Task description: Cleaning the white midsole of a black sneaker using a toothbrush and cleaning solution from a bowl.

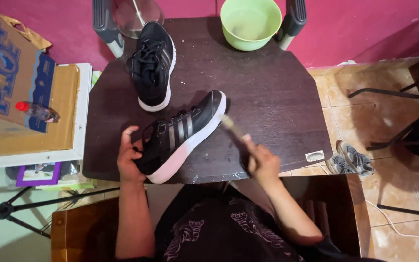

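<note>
Because the dark table (267,92) carries everything, I start there: it fills the middle of the head view, its far edge against the magenta wall. At the far right corner stands a pale green bowl (250,22), within reach yet clear of the work. Near the far left corner a black sneaker (153,63) sits upright, set aside. A second black sneaker with a white sole (183,136) lies tipped on its side at the near edge, sole turned toward me, which exposes its flank to the brush. My left hand (129,155) has its grip clamped on the heel to steady it. My right hand (263,162) is closed round a small brush (231,125), bristles just beside the toe; the blur hides whether they touch.
</note>
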